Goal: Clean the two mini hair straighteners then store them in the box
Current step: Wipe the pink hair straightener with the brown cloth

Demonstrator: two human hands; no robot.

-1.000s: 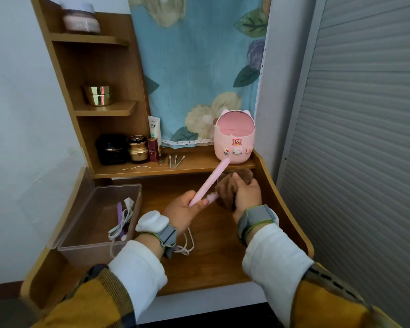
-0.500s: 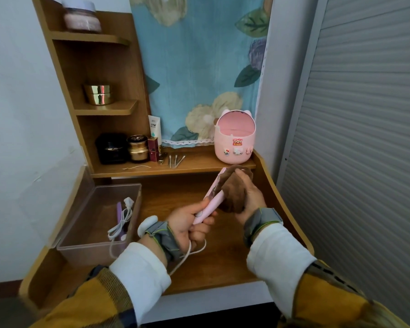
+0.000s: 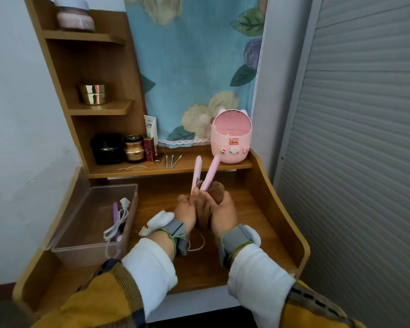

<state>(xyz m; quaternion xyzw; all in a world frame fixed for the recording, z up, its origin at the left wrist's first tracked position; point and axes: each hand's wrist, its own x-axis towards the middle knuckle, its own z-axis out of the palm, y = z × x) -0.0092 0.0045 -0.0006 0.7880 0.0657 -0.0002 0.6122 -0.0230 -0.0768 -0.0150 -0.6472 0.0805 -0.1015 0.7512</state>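
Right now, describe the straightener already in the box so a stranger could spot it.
Look at the wooden desk, then the clear plastic box at its left. Inside lies a slim lilac straightener with a coiled white cord, unlike the pink one held above the desk.

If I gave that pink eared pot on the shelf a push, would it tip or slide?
Probably light: the pink pot looks like thin moulded plastic and nothing shows in its opening. Its rounded body narrows toward the base, so a high push might rock or tip it. A low push would likely slide it along the smooth wooden shelf.
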